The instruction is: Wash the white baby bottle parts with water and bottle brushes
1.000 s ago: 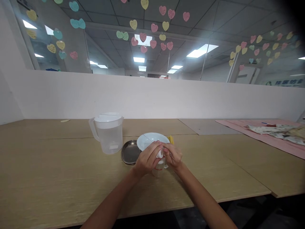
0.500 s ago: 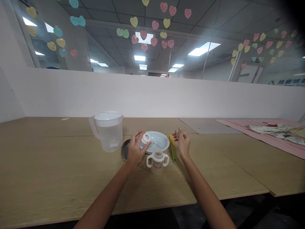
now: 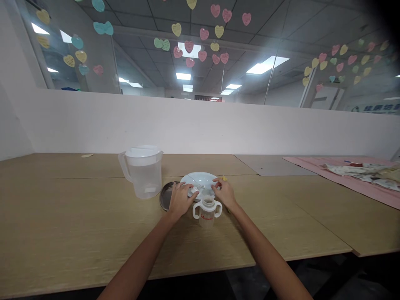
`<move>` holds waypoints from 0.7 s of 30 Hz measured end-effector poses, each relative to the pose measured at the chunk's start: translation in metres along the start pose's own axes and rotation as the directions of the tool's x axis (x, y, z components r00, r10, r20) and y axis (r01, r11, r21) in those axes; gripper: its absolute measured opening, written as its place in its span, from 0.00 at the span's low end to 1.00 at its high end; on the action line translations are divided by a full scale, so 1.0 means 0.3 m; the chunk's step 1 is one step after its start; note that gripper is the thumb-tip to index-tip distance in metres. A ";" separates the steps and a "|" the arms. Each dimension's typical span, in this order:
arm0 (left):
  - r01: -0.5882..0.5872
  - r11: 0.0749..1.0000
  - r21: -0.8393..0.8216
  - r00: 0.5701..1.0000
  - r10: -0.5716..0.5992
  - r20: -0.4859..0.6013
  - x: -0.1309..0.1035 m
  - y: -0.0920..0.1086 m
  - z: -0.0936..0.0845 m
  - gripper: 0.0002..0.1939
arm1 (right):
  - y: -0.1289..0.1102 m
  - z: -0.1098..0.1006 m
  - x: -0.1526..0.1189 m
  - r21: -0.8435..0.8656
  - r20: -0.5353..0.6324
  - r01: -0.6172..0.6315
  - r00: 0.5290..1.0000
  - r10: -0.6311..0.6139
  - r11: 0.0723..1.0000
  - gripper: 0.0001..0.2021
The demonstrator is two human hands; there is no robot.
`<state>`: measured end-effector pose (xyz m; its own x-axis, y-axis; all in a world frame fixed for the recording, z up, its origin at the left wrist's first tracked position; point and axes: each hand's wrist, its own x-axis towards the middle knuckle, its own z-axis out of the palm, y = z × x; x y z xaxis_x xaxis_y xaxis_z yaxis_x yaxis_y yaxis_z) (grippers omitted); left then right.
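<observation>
My left hand [image 3: 181, 199] is closed around a white bottle cap [image 3: 194, 190], low over the near left part of a white bowl [image 3: 200, 176]. A thin clear straw reaches from the cap across the bowl. My right hand [image 3: 225, 194] is at the bowl's right edge, fingertips pinched over it; a small clear thing seems to be at them, too faint to name. Between my wrists a clear baby bottle [image 3: 206, 217] with two white handles and red print stands upright, its top uncovered. A brush with a yellow head [image 3: 224, 178] lies mostly hidden behind my right hand.
A dark metal dish [image 3: 166, 196] sits left of the bowl, partly behind my left hand. Farther left stands a lidded translucent pitcher [image 3: 146, 177]. A pink cloth [image 3: 312, 164] with fabric pieces lies at the far right. A white wall [image 3: 200, 125] rises behind the table.
My right hand has moved left from beyond the brush to the bowl's right edge. My left hand has lowered the bottle cap slightly towards the bowl.
</observation>
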<state>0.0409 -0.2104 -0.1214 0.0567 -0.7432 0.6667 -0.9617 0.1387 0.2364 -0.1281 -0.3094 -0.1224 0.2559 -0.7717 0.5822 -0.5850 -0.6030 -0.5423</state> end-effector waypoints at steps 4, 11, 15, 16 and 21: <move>-0.016 1.000 0.023 0.994 0.018 -0.104 0.004 0.000 -0.021 0.16 | 0.003 0.001 -0.002 0.023 -0.031 -0.030 0.999 0.031 0.999 0.13; 0.211 0.977 -0.022 0.798 -0.185 -0.574 0.023 -0.062 -0.102 0.25 | 0.018 0.007 0.002 0.055 -0.073 -0.013 0.997 0.017 0.998 0.14; 0.467 0.866 -0.177 0.615 -0.462 -0.639 0.033 -0.163 -0.113 0.44 | 0.017 0.007 0.000 0.039 -0.065 0.013 0.998 -0.010 0.999 0.14; 0.518 0.825 -0.226 0.582 -0.533 -0.614 0.034 -0.191 -0.110 0.48 | 0.015 0.007 -0.001 0.031 -0.064 0.022 0.998 -0.020 0.999 0.14; 0.579 0.693 -0.430 0.516 -0.720 -0.464 0.029 -0.300 -0.102 0.56 | 0.004 0.003 -0.006 0.001 -0.057 0.052 0.997 -0.052 0.999 0.14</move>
<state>0.1361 -0.2094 -0.1152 0.8461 -0.1792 0.5020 -0.5179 -0.0530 0.8538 -0.1285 -0.3089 -0.1248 0.2414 -0.7267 0.6431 -0.5702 -0.6425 -0.5120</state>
